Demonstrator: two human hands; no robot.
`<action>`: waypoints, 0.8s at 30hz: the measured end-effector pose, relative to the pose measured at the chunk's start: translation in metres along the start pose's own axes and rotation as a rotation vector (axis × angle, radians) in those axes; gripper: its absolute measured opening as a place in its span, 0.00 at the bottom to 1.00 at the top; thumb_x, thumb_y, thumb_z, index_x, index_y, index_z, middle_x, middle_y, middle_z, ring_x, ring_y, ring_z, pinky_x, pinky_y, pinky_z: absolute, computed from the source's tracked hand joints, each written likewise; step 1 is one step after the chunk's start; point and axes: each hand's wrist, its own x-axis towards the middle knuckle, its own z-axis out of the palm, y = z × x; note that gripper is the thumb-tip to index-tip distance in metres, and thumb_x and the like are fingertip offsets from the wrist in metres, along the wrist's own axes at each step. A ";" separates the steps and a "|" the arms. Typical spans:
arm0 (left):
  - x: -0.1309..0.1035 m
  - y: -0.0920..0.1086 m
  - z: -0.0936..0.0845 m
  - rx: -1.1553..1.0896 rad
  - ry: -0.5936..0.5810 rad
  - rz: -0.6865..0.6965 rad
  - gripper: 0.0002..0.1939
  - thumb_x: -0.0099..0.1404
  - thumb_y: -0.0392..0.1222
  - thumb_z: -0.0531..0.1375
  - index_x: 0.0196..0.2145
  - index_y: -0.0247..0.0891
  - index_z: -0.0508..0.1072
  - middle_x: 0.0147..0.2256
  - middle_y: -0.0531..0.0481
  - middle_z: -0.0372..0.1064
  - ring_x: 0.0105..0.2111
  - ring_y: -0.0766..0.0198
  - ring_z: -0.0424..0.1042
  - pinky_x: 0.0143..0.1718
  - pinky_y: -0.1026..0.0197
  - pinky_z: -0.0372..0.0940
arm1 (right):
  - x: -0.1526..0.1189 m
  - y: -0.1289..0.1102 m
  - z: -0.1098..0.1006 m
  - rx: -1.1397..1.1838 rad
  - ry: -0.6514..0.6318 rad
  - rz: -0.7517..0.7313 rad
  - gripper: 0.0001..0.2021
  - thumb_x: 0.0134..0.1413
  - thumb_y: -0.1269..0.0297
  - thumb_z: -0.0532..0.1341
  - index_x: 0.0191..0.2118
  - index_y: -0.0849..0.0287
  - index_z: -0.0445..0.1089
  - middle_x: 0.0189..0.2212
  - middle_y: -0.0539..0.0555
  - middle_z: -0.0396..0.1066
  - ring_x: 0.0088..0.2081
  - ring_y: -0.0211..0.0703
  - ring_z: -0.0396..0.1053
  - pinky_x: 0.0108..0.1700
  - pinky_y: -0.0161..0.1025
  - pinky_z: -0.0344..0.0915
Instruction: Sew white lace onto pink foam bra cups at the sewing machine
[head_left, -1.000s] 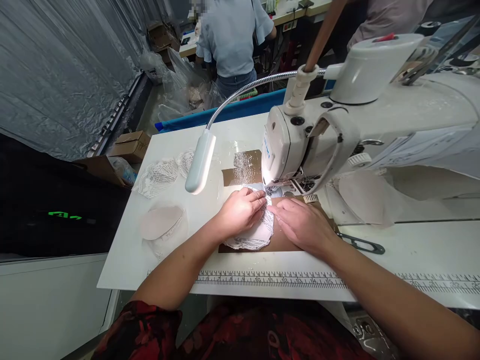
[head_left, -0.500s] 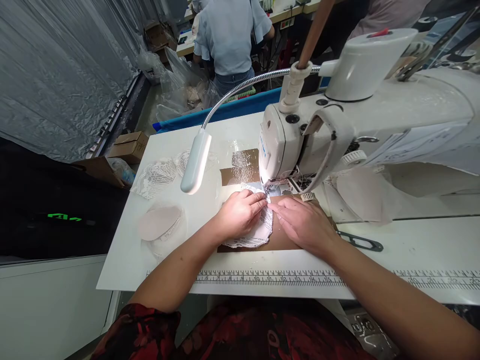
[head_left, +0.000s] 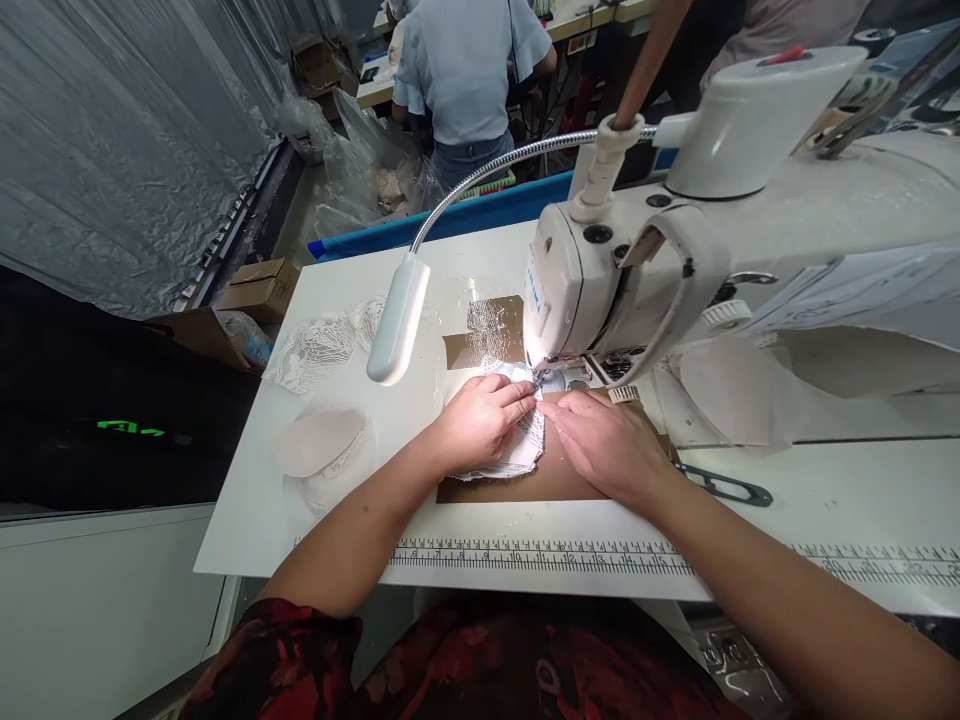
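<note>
Head view: left hand, fingers flat, lies on lace cloth, whose near-to-far right edge meets right hand, pinch unclear.

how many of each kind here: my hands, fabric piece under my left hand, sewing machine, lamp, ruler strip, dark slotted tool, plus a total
Hands (left hand, right hand): 2
Fabric piece, layers not countable: 1
Sewing machine: 1
Lamp: 1
Ruler strip: 1
Dark slotted tool: 1
Total: 7
</note>
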 end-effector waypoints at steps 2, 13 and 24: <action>0.000 -0.001 0.002 -0.012 0.005 0.005 0.20 0.67 0.36 0.50 0.53 0.31 0.70 0.55 0.42 0.67 0.43 0.54 0.65 0.44 0.51 0.65 | 0.001 0.000 0.000 -0.004 -0.004 0.010 0.18 0.59 0.72 0.48 0.47 0.60 0.72 0.37 0.57 0.72 0.37 0.46 0.66 0.35 0.40 0.55; 0.000 -0.003 0.004 -0.013 0.000 0.001 0.20 0.66 0.37 0.51 0.53 0.31 0.70 0.56 0.41 0.66 0.45 0.53 0.65 0.45 0.49 0.64 | 0.003 -0.003 -0.001 -0.026 0.018 0.007 0.19 0.60 0.71 0.46 0.46 0.60 0.73 0.37 0.58 0.72 0.36 0.45 0.67 0.33 0.39 0.55; 0.001 -0.007 0.005 -0.051 0.039 0.024 0.17 0.69 0.40 0.50 0.52 0.33 0.70 0.53 0.39 0.68 0.47 0.56 0.66 0.47 0.51 0.64 | 0.001 0.003 0.004 -0.014 0.024 -0.010 0.21 0.58 0.72 0.47 0.51 0.60 0.72 0.35 0.57 0.72 0.33 0.44 0.66 0.31 0.39 0.54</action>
